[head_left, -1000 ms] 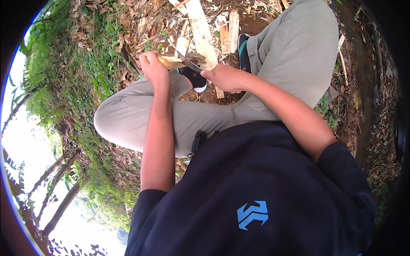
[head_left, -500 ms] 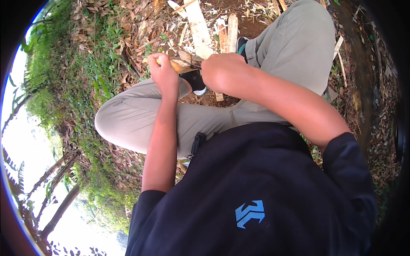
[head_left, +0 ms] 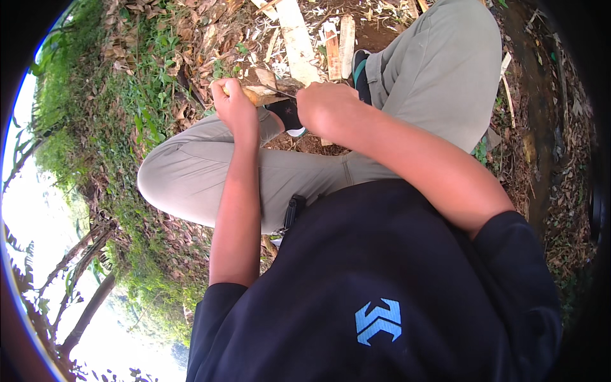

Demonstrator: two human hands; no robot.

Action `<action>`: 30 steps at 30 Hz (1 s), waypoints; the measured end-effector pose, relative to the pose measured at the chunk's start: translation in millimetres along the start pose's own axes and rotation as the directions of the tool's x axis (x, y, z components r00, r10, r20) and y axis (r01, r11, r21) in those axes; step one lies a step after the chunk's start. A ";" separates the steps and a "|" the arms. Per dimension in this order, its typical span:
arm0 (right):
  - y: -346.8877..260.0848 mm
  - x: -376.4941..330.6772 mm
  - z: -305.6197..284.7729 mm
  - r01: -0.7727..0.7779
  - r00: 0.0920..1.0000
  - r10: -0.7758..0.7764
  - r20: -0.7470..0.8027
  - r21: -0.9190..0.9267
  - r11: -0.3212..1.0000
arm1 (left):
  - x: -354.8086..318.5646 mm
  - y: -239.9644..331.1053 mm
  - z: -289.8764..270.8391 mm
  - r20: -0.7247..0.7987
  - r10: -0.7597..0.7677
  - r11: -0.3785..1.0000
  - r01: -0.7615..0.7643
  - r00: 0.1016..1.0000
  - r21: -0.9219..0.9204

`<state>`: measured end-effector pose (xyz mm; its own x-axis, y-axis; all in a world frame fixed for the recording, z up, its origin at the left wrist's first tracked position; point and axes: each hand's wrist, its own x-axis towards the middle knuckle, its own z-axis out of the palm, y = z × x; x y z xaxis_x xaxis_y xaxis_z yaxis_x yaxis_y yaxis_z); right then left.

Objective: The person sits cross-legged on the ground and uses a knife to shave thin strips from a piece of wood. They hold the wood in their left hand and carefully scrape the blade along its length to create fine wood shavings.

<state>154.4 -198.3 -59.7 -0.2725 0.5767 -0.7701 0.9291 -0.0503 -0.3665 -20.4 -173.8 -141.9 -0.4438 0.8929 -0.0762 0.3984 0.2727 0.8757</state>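
Observation:
My left hand [head_left: 234, 105] is closed around a short piece of pale wood [head_left: 262, 95] held above my left knee. My right hand [head_left: 326, 105] grips a knife whose thin blade [head_left: 284, 94] lies against the wood; the handle is hidden inside my fist. Both hands sit close together over my crossed legs in grey trousers [head_left: 210, 169]. A black shoe [head_left: 287, 116] shows just beneath the hands.
Split pale wood slats [head_left: 299, 38] and chips lie on the bare earth ahead of my knees. Grass and dry leaves [head_left: 133, 102] cover the slope to the left. Thin tree trunks [head_left: 83, 305] stand at the lower left. A dark clip [head_left: 293, 210] sits at my waist.
My right hand has drawn the knife along the wood, from beside my right knee toward my left hand. My left hand has stayed on the wood.

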 end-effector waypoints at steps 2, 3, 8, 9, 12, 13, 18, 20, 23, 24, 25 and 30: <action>24.1 15.4 7.0 0.042 0.999 -0.042 0.008 0.017 0.999 | -0.7 5.3 -0.2 0.027 0.026 0.999 -0.027 0.999 0.034; 35.7 12.7 9.7 0.154 0.987 -0.152 -0.050 0.049 0.987 | 0.7 3.6 -0.7 0.048 0.084 0.996 -0.086 0.995 0.020; 43.6 9.9 36.3 0.050 0.997 -0.067 0.027 0.423 0.905 | 6.9 6.6 -4.0 0.120 0.164 0.986 -0.165 0.979 -0.003; 43.2 9.2 46.7 0.100 0.995 -0.101 -0.022 0.435 0.895 | 6.0 7.6 -4.3 0.108 0.163 0.986 -0.165 0.981 0.011; 46.2 21.0 84.7 0.338 0.927 -0.221 -0.303 0.420 0.842 | 4.9 9.8 -4.1 0.072 0.145 0.988 -0.148 0.987 0.041; 45.8 24.9 91.3 0.378 0.907 -0.239 -0.346 0.422 0.824 | 3.9 11.1 -2.9 0.057 0.128 0.991 -0.130 0.990 0.038; 41.2 28.1 84.7 -0.001 0.992 -0.097 0.077 0.787 0.617 | 7.7 4.7 -3.1 0.007 0.077 0.997 -0.077 0.997 0.021; 35.7 23.9 86.9 -0.036 0.989 -0.109 0.098 0.884 0.467 | 3.7 7.9 -1.4 -0.020 0.051 0.998 -0.051 0.998 0.030; 33.5 16.1 79.5 -0.097 0.984 -0.095 0.152 0.896 0.433 | 8.5 -0.5 -3.6 -0.032 0.070 0.997 -0.069 0.997 0.020; 36.5 18.5 78.1 -0.101 0.982 -0.096 0.160 0.887 0.451 | 9.6 1.2 -1.8 -0.018 0.075 0.997 -0.075 0.997 0.023; 41.5 22.7 81.5 0.083 0.995 -0.089 -0.033 0.758 0.647 | 8.2 3.0 -1.4 -0.005 0.079 0.996 -0.079 0.997 0.028; 35.9 -12.5 31.4 0.083 0.974 -0.033 -0.222 0.221 0.972 | 1.0 12.1 2.0 0.011 0.039 0.999 -0.040 0.999 0.015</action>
<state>183.3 -233.0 -79.6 -0.2406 0.7447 -0.6225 0.8249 -0.1811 -0.5355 -14.4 -168.8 -132.4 -0.4191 0.9067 -0.0467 0.4277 0.2426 0.8708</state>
